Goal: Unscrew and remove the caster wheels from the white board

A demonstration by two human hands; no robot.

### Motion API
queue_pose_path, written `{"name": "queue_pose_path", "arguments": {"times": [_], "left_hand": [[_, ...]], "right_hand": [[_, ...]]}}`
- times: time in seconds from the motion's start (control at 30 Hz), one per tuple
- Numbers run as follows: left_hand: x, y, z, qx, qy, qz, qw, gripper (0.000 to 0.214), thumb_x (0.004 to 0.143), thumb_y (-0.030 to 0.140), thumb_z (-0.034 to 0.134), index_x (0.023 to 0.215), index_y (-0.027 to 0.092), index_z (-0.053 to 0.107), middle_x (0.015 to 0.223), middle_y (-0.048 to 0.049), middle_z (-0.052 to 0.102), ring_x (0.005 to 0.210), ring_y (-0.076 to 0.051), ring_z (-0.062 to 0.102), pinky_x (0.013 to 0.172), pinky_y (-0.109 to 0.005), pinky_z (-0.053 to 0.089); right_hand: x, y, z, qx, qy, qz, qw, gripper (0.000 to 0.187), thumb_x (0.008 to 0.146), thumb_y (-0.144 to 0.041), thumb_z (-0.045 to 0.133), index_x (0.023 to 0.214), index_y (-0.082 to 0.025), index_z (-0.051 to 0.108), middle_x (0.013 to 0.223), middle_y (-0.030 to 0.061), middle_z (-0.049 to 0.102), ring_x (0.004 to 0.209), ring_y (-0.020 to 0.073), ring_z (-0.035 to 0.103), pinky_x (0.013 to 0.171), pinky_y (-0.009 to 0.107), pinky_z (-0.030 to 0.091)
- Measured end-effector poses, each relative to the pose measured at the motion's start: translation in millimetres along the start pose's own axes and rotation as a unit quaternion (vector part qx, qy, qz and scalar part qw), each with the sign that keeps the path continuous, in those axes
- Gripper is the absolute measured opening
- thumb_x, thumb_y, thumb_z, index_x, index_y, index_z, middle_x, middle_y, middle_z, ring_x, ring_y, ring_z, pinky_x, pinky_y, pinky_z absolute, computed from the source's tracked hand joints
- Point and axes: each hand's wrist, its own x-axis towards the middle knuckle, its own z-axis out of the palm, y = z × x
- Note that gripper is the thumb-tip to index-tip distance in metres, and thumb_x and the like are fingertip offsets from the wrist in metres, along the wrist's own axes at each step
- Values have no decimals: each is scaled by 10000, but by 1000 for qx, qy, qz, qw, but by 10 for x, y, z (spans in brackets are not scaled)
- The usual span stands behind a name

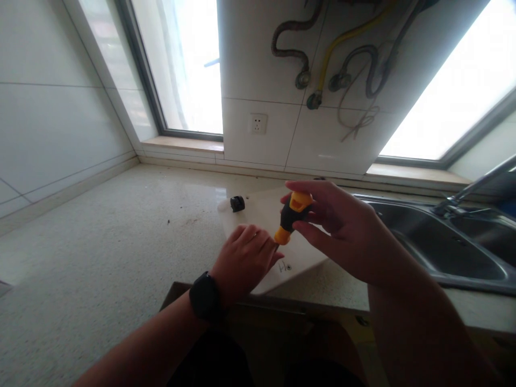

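Observation:
My right hand (pixel 334 226) is wrapped round the yellow and black handle of a screwdriver (pixel 293 215), which points down and to the left. Its tip is hidden behind my left hand (pixel 245 258). That hand, with a black watch (pixel 205 296) on the wrist, rests with curled fingers on a white board (pixel 262 212) lying on the counter. Whatever its fingers pinch is hidden. A small black caster wheel (pixel 237 203) stands at the board's far left corner.
The speckled stone counter (pixel 100 242) runs left to a tiled wall. A steel sink (pixel 439 242) with a tap (pixel 475 188) sits at the right. A socket (pixel 258 123), hoses and pipes hang on the back wall between two windows.

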Motion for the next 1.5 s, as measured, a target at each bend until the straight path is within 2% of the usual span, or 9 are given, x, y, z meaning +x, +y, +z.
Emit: {"name": "queue_pose_path", "arguments": {"times": [0.1,0.2,0.4,0.5,0.6,0.83,1.03,1.2,1.5], "left_hand": [[-5,-11,28,-3,-1,10,1000,222,1044,353,568,973,154,638,940,-87,670,899,-266,565,785,-405,413],[-7,6,57,-19,6,-3,1000,216,1045,333,566,953,154,644,941,-87,672,904,-264,557,788,-406,412],[5,11,65,-165,9,-77,983,214,1007,331,647,845,192,637,849,-32,688,863,-236,547,783,-391,412],[21,-9,69,-202,12,-102,974,265,973,369,700,789,197,617,808,-22,677,844,-228,535,777,-383,413],[34,-20,88,-222,16,-118,968,271,937,374,747,783,198,609,797,-18,673,852,-230,533,775,-378,416],[44,3,102,-186,-5,-123,975,294,940,407,731,791,196,591,826,-37,646,857,-244,526,763,-390,430],[48,3,66,-140,-12,-86,986,253,1000,425,635,935,181,620,965,-79,671,932,-269,539,820,-426,460],[42,-8,47,-93,-18,-53,994,264,1038,424,558,1030,171,635,1005,-91,680,974,-282,547,854,-447,457],[71,14,-22,-163,-29,-75,983,175,1010,199,498,1022,154,667,1023,-95,704,1032,-287,581,900,-459,468]], "right_hand": [[-5,19,-6,49,-36,-3,998,546,914,-61,630,1384,-332,567,1310,36,669,1189,186,707,1013,324,607],[6,27,4,79,-41,-8,996,529,905,-20,591,1338,-322,559,1338,37,647,1202,187,698,1024,352,597],[60,-40,44,-21,21,-9,1000,339,881,-233,757,1208,-284,684,1178,48,654,1045,192,694,891,354,637],[73,-50,46,-22,31,3,999,372,893,-215,735,1253,-289,682,1147,38,684,1003,178,710,888,351,644],[70,-30,31,-13,25,4,1000,454,886,-168,707,1319,-280,631,1209,42,697,1053,188,726,928,361,643],[68,-50,19,13,5,4,1000,424,845,-51,638,1223,-241,615,1229,53,706,1104,188,728,972,346,624],[110,-28,50,-41,42,-12,998,345,851,-250,793,1183,-265,703,1113,32,691,966,176,706,860,346,636],[129,-24,57,-23,73,10,997,389,814,-210,819,1190,-271,743,1091,26,723,872,149,713,847,321,654],[75,19,6,19,22,14,999,492,876,-149,710,1344,-289,649,1262,46,725,1116,199,741,1022,382,618]]}}
